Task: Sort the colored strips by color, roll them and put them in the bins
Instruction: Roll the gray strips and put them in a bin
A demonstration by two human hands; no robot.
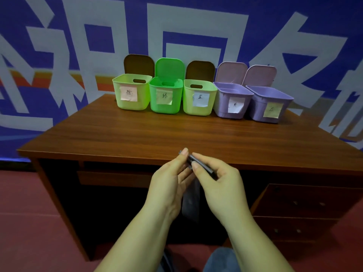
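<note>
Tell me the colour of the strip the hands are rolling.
Dark grey strip, seen in the head view, its only view.

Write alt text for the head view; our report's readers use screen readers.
Both hands, the left hand and the right hand, pinch a dark strip at its partly rolled top, its tail hanging down at the near edge of a wooden desk. Five open, paper-labelled bins line the desk's far edge.

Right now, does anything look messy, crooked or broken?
Nothing stands out. Five bins stand in a row on the desk, lids up. Both hands, left hand and right hand, roll a dark strip.
</note>
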